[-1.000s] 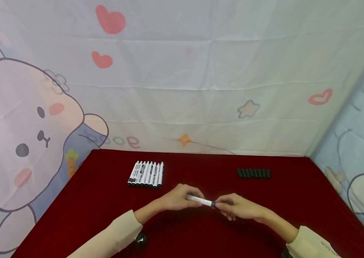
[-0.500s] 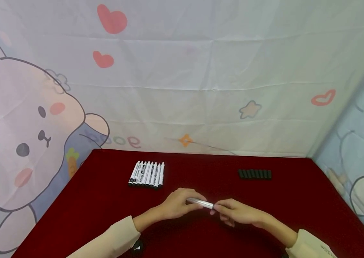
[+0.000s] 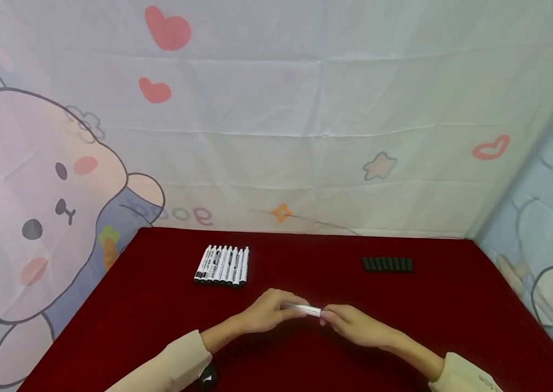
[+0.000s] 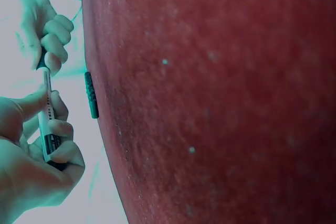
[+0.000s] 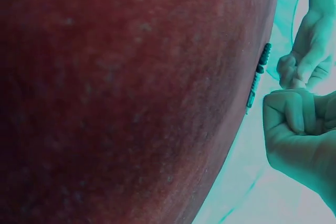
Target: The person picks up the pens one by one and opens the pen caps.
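Note:
A white marker (image 3: 312, 311) is held level over the red cloth between both hands. My left hand (image 3: 269, 314) grips its barrel with thumb and fingers; in the left wrist view they curl round the printed side of the marker (image 4: 48, 111). My right hand (image 3: 357, 325) pinches the other end, where a bit of black cap (image 4: 41, 59) shows between the fingers in the left wrist view. From the right wrist view, the curled fingers of the right hand (image 5: 294, 119) hide the marker, with the left hand (image 5: 312, 51) just beyond.
Several white markers (image 3: 222, 265) lie side by side at the back left of the red-covered table (image 3: 306, 256), black ends toward me. Several short black caps (image 3: 387, 264) form a row at the back right. A printed curtain (image 3: 257, 109) rises behind the table.
Both hands have come slightly nearer to me. The right hand has drawn in toward the left, and its fingers now cover the black end that showed a second ago.

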`<state>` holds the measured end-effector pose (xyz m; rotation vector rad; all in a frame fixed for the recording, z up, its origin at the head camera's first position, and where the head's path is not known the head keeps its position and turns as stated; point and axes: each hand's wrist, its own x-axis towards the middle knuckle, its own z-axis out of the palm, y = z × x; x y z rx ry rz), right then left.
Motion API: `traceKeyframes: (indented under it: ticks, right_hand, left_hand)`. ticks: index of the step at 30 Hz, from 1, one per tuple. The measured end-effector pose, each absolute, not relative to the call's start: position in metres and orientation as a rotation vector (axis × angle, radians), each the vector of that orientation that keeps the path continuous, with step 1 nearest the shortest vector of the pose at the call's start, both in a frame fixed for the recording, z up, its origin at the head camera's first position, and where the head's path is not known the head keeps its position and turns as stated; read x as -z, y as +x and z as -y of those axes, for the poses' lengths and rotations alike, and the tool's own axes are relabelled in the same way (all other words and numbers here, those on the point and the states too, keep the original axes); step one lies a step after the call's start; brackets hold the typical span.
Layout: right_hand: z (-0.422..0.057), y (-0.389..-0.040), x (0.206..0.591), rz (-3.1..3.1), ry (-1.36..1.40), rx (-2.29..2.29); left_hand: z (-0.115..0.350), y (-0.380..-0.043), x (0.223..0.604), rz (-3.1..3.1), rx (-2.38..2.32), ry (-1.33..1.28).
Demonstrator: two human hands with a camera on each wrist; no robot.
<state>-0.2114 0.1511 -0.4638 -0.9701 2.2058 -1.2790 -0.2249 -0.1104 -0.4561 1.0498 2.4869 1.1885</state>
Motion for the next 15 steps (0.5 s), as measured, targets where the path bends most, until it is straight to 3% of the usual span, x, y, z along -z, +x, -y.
traceKeyframes:
  ticks: [15]
  right_hand:
    - [-0.151,-0.215,0.470,-2.401,-1.236,1.241]
  left_hand:
    - [0.116,-0.230,0.445,-2.261,-1.329,0.864]
